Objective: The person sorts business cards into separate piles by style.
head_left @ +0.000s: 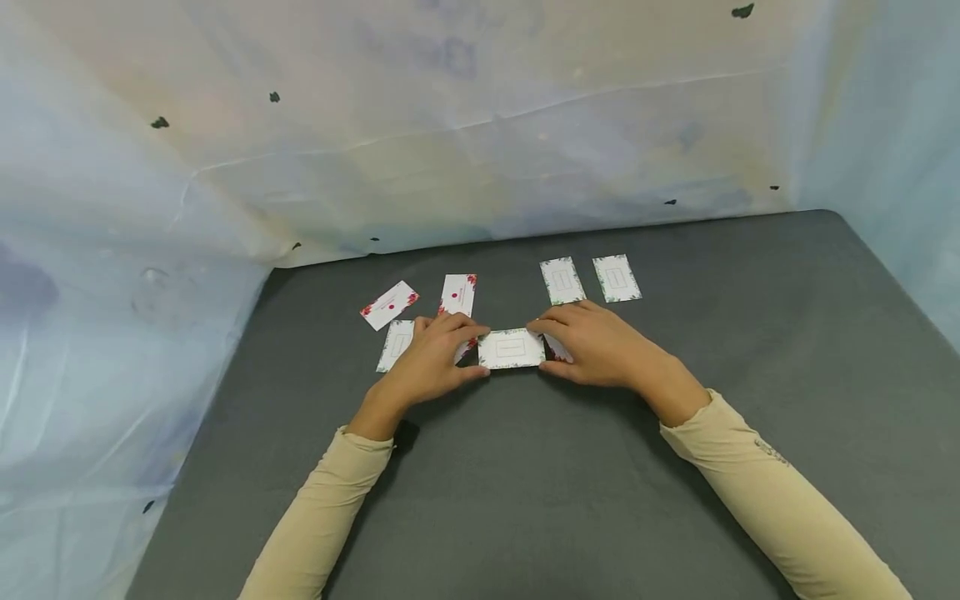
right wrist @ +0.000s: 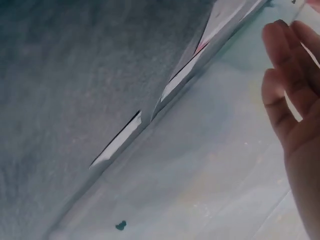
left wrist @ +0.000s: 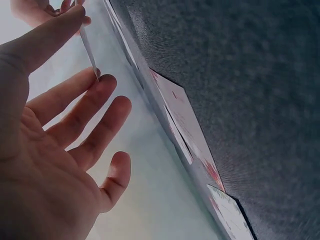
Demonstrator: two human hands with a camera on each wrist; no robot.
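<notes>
Both hands, left [head_left: 435, 360] and right [head_left: 596, 343], pinch a card [head_left: 512, 348] by its short ends, its long axis running left-right above the surface [head_left: 525, 483].

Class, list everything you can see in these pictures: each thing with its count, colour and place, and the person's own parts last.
Held card: one, white with a green border, pinched at both ends at mid table.
Red-printed cards: two, white and red, far left.
Green-bordered cards: two, far right.
Card by left hand: one, white, partly covered.
Table: one, dark grey.
Backdrop sheet: pale, behind.
Sleeves: two, beige.
Left hand: grip on left end.
Right hand: grip on right end.
</notes>
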